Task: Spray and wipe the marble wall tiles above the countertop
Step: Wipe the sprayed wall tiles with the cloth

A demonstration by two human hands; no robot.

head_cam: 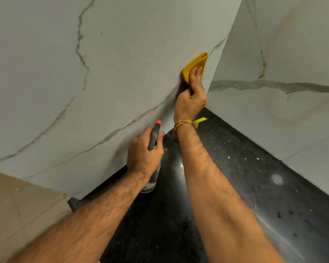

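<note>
Head camera view, looking down into a corner where two white marble wall tiles with grey veins meet above one black speckled countertop (245, 186). Two bare forearms are seen reaching forward from the bottom edge. One folded yellow cloth (195, 66) is pressed flat against the left wall tile (65, 73), just beside the corner seam, and is held by the right hand (191, 97), whose fingers are curled over the cloth's lower part with fingertips spread on the fabric. One thread bracelet (186, 123), yellow and red with loose ends, is tied around the right wrist. One spray bottle (153, 138) with a dark grey trigger head and an orange nozzle tip is gripped by the left hand (143, 150), fingers wrapped around its neck; its clear body is seen below the hand, over the countertop. The nozzle is pointed toward the left wall tile, below and to the left of the cloth. The right wall tile (283, 54) carries a thick grey vein and is touched by neither hand. Beige tiling (17, 205) is visible at lower left
</note>
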